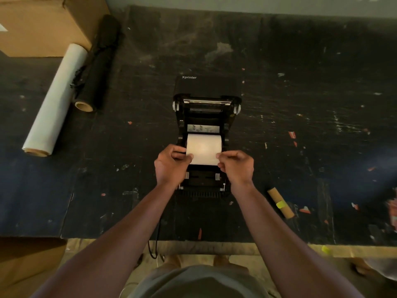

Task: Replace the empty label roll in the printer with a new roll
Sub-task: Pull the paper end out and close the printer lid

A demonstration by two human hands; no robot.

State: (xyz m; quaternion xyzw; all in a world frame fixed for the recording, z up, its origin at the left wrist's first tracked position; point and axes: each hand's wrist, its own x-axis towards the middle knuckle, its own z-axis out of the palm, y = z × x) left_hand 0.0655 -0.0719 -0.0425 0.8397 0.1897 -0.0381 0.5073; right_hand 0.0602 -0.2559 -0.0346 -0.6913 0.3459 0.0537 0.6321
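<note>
- The black label printer (207, 134) stands on the dark worktop (300, 104) with its lid opened away from the person.
- The new white label roll (204, 148) lies inside the open bay of the printer, and its loose end comes forward toward the person.
- The left hand (171, 163) pinches the left edge of the paper; its fingers (190, 157) are closed on that edge.
- The right hand (235, 166) pinches the right edge in the same way; its fingers (220, 156) are closed on the paper.
- So the paper is stretched between the two hands, above the front part of the printer.
- An empty cardboard core (280, 203) with a yellow tape piece lies on the worktop, to the right of the printer and apart from it.
- A white film roll (57, 100) and a black film roll (97, 65) lie far left, beside a cardboard box (43, 22).
</note>
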